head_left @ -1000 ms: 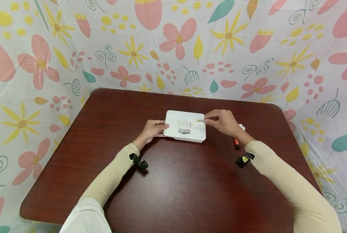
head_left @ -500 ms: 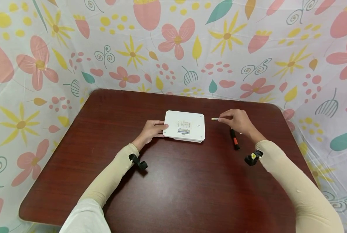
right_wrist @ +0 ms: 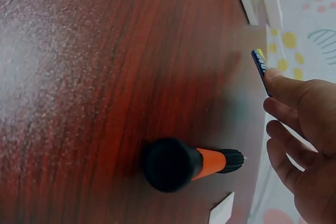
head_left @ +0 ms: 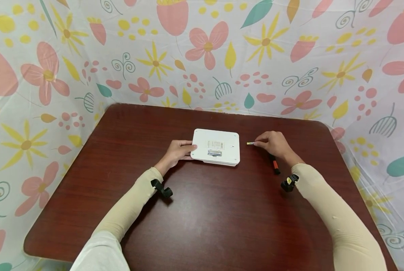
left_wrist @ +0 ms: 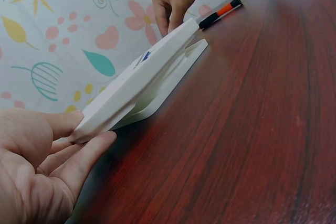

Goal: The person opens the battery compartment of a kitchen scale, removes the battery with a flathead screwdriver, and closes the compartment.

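A flat white square device (head_left: 202, 137), shaped like a kitchen scale, lies underside up, with a printed label (head_left: 216, 145) and an uncovered battery compartment (head_left: 214, 153) showing silvery contents. At its left edge, my left hand (head_left: 176, 152) grips the device between thumb and fingers; the left wrist view shows that edge tilted up off the table. Right of the device, my right hand (head_left: 275, 143) pinches a small battery (right_wrist: 259, 64) by one end between thumb and forefinger. The battery's yellow-and-dark end points toward the device.
A screwdriver (right_wrist: 210, 162) with a black and orange handle rests on the table below my right hand. Close to it lies a small flat white piece (right_wrist: 221, 211). The dark red wooden table (head_left: 202, 210) meets a floral sheet (head_left: 208, 82) behind and at the sides.
My right hand has drawn the battery rightward from over the device's upper right corner, then dipped slightly toward me. The left hand and the device have stayed put.
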`<state>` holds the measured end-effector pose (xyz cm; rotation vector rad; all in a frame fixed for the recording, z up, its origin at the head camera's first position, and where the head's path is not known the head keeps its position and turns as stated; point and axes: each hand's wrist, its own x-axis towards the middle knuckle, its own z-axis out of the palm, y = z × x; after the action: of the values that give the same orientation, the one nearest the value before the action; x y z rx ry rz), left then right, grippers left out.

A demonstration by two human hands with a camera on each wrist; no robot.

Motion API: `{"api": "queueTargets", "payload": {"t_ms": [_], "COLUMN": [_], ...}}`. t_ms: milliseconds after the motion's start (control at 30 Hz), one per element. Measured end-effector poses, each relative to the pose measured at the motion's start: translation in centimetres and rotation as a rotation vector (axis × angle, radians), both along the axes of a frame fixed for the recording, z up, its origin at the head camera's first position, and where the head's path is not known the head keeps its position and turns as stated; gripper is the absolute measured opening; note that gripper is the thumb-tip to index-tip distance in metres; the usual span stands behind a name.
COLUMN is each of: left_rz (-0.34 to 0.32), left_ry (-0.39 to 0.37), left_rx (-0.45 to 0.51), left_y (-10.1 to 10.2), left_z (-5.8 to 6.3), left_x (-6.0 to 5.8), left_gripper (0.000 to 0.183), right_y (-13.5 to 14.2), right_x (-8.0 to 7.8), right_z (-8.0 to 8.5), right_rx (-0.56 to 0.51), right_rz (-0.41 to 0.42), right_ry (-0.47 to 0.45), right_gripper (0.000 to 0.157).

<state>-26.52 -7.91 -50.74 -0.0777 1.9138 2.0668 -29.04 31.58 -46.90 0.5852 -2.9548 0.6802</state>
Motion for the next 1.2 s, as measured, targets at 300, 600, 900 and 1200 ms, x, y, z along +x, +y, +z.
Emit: {"api": "queueTargets", "payload": {"t_ms": [300, 600, 900, 1200], "left_rz": [0.001, -0.007, -0.007, -0.006], "left_ry": [0.007, 0.006, 0.004, 0.003], "left_rx": [0.002, 0.009, 0.019, 0.021], "left_y": [0.1, 0.0, 0.0, -0.1], "left_z": [0.1, 0.3, 0.2, 0.3], "left_x": [-0.1, 0.1, 0.0, 0.1], "left_gripper": [0.038, 0.039, 0.038, 0.038], "right_y": [0.3, 0.3, 0.4, 0.2], "right_x": [-0.4, -0.3, -0.1, 1.1], "right_z": [-0.7, -1.1, -0.1, 2.2], "right_rx": [0.071, 0.141, 0.119, 0.109], "right_rz": [0.025, 0.015, -0.028, 0.005], "right_ry": [0.003, -0.034, -0.047, -0.017], "right_gripper": [0.013, 0.019, 0.024, 0.024]}}
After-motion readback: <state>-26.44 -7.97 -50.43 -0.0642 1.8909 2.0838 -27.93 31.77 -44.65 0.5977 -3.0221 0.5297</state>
